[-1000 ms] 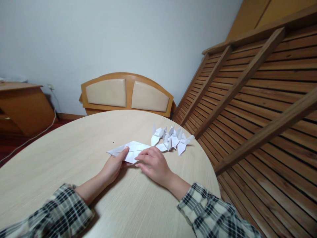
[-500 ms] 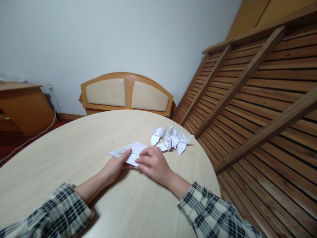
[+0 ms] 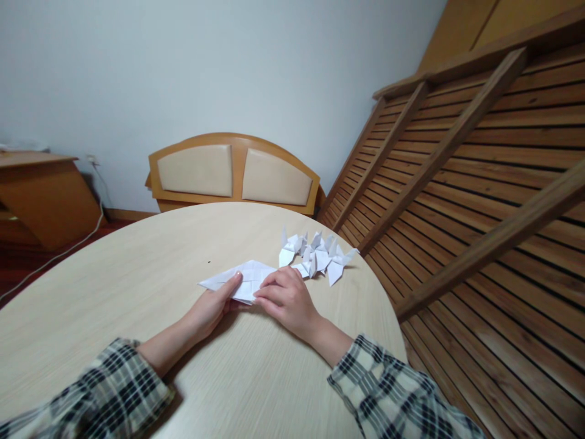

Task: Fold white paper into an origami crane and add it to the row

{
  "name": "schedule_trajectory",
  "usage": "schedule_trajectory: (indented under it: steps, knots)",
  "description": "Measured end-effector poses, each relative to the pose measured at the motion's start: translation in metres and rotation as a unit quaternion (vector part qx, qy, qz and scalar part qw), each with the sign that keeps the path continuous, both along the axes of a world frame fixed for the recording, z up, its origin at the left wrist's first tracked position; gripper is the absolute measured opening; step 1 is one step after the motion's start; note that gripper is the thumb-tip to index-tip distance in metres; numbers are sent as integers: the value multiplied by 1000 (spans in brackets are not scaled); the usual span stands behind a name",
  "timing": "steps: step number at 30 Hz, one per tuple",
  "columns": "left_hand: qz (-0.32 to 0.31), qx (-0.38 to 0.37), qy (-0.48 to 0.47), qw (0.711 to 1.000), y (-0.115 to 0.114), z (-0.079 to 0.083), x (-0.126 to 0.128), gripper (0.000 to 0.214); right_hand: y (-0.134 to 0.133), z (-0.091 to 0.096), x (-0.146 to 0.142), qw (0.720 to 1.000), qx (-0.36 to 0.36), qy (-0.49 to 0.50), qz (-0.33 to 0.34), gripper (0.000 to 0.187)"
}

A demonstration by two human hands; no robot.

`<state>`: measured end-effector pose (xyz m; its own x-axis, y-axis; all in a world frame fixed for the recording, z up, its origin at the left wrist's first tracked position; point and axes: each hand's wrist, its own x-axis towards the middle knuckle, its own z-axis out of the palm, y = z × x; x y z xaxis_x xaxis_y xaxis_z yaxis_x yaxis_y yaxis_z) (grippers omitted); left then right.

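A white folded paper (image 3: pixel 249 272), shaped like a long diamond with crease lines, is held just over the table between both hands. My left hand (image 3: pixel 214 308) grips its left part, thumb on top and the other fingers underneath, mostly hidden. The fingertips of my right hand (image 3: pixel 290 302) pinch its near right edge. Just beyond the right hand stand several white origami cranes (image 3: pixel 320 253) in a close cluster; the nearest one is partly covered by that hand.
The round pale wooden table (image 3: pixel 137 274) carries all of this, with a tiny dark speck on it. Behind it stands a headboard (image 3: pixel 237 167) with cream panels. A slatted wooden frame (image 3: pixel 457 183) leans at the right. A desk (image 3: pixel 41 195) and a white cable (image 3: pixel 77 244) are at the left.
My right hand's fingers have drawn closer together, pinching the paper's near edge. The paper has shifted very slightly; the left hand and the cranes stay in place.
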<state>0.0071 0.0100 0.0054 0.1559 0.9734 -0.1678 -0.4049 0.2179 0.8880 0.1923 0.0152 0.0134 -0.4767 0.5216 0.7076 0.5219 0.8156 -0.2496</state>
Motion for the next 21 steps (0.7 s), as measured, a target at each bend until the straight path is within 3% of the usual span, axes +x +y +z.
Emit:
schedule_trajectory:
  steps: [13,21]
  knots:
    - [-29,26,0,999,-1,0,-2,34,-3,4,-3,994,-13,4,-110,14]
    - [-40,67,109,991,-6,0,-2,31,-4,4,-4,992,-22,-6,-124,14]
